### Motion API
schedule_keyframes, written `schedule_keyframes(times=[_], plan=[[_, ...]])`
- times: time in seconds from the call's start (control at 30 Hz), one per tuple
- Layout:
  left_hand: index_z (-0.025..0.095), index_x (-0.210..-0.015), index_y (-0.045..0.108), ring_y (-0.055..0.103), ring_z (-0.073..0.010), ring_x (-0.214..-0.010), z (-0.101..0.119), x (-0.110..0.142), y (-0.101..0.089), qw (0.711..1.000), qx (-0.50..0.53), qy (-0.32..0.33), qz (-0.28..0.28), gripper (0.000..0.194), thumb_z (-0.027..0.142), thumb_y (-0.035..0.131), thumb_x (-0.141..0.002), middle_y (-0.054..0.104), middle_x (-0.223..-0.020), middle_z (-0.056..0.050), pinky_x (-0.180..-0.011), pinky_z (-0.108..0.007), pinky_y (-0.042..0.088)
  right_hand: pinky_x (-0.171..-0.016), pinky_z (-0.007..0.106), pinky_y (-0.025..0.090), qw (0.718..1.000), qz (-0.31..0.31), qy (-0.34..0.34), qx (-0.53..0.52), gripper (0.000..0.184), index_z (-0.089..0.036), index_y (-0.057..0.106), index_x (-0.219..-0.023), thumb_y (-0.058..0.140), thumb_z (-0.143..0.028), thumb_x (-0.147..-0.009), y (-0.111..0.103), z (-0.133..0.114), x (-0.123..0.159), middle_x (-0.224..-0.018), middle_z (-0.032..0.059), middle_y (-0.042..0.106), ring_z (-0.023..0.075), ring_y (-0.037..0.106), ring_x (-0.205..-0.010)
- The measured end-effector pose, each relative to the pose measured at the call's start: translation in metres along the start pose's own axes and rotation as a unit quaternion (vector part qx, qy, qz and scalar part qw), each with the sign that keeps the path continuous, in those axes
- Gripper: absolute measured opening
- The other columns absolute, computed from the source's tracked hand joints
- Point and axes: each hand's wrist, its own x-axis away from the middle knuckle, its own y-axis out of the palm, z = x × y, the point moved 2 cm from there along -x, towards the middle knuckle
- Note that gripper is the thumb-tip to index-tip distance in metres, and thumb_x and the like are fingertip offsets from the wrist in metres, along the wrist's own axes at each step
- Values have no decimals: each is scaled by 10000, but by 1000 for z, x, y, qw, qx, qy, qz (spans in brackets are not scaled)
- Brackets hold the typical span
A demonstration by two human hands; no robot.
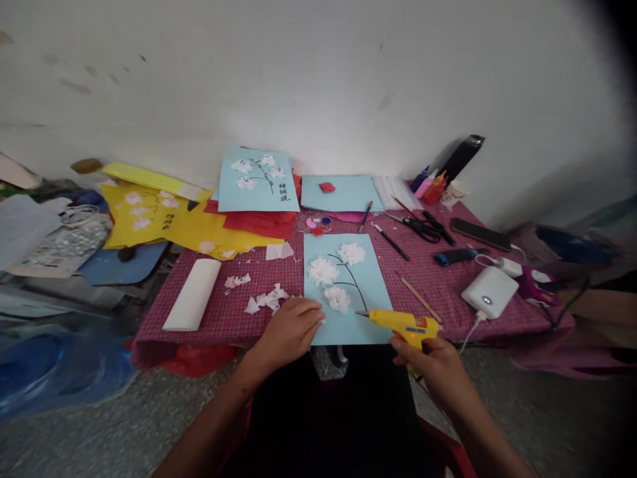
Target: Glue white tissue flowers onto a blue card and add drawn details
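Observation:
A light blue sheet (pixel 375 285) lies before me at the table's front edge, with a dark drawn branch and three white paper flowers (pixel 323 271) on it. My right hand (pixel 432 364) grips a yellow hot glue gun (pixel 403 321) by the handle; its nozzle points left, over the lower part of the sheet. On the sheet's lower left edge is my left hand (pixel 293 326), fingers together and curled, with a bit of white near the fingertips. Whatever they hold is hidden. Torn white paper scraps (pixel 269 299) lie just beyond that hand.
A white paper roll (pixel 193 295) lies at left. Behind stands a finished blue flower picture (pixel 259 179) beside yellow sheets (pixel 199 229). To the right are a black marker (pixel 391 241), scissors (pixel 415 227), a pencil (pixel 418 296), a utility knife (pixel 460 256) and a white power bank (pixel 490 292) with cables.

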Motion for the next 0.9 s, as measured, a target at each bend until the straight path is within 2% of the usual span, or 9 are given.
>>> schedule_keyframes(times=[0.1, 0.2, 0.3, 0.4, 0.5, 0.63, 0.7, 0.8, 0.9], plan=[[194, -1103, 677, 621, -218, -1080, 2, 9, -1, 1000, 5, 5, 4, 202, 219, 527, -970, 695, -1149, -70, -990, -415, 480, -682, 333, 550, 993, -29, 40, -103, 385, -140, 741, -867, 903, -381, -614, 18, 1, 16, -775, 81, 734, 212, 682, -692], [199, -1097, 683, 627, -222, -1073, 3, 14, 2, 1000, 7, 14, 15, 198, 211, 539, -962, 701, -1133, -71, -976, -418, 490, -790, 376, 556, 973, -106, 34, -203, 336, -154, 724, -917, 866, -345, -680, 31, -9, 33, -817, 72, 717, 223, 685, -797], [205, -1099, 683, 631, -227, -1060, 3, 15, 5, 999, 11, 17, 30, 200, 200, 544, -956, 705, -1121, -73, -960, -424, 498, -652, 355, 564, 938, -190, 48, -288, 275, -186, 689, -971, 785, -349, -773, 44, -12, 47, -730, 9, 621, 165, 608, -660], [204, -1100, 681, 631, -225, -1051, 2, 15, 7, 999, 16, 16, 28, 201, 203, 538, -959, 706, -1109, -72, -965, -426, 495, -447, 254, 455, 921, -234, 76, -301, 266, -195, 649, -1014, 733, -360, -824, 55, -5, 53, -624, -52, 489, 90, 430, -472], [194, -1102, 678, 626, -222, -1063, 1, 17, 8, 999, 20, 13, 22, 201, 204, 533, -964, 703, -1117, -72, -982, -422, 486, -418, 223, 384, 947, -231, 53, -216, 295, -171, 627, -1041, 697, -395, -862, 59, 2, 51, -588, -67, 452, 74, 380, -436], [191, -1103, 675, 622, -221, -1074, 0, 18, 9, 999, 24, 10, 25, 199, 203, 535, -961, 699, -1129, -67, -996, -422, 480, -472, 244, 416, 983, -169, -73, 28, 285, -153, 643, -1024, 627, -417, -916, 59, -4, 46, -599, -29, 537, 109, 471, -474], [192, -1104, 672, 618, -221, -1075, 0, 18, 10, 999, 26, 7, 24, 199, 209, 531, -965, 697, -1134, -68, -996, -423, 482, -583, 278, 491, 966, -136, -168, 141, 219, -174, 652, -1007, 603, -372, -927, 60, -12, 44, -715, 17, 623, 154, 571, -591], [193, -1107, 666, 618, -217, -1069, 0, 18, 9, 999, 31, 8, 27, 203, 202, 520, -967, 697, -1129, -70, -985, -414, 491, -811, 322, 530, 913, -109, -298, 257, 176, -211, 632, -1083, 552, -255, -932, 66, -20, 43, -978, 70, 687, 215, 660, -869], [197, -1106, 664, 619, -220, -1069, -1, 19, 9, 999, 37, 5, 35, 207, 190, 512, -964, 696, -1131, -74, -981, -414, 496, -903, 333, 519, 878, -101, -345, 317, 321, -224, 564, -1219, 506, -162, -909, 72, -17, 40, -1141, 87, 664, 224, 651, -1024]])
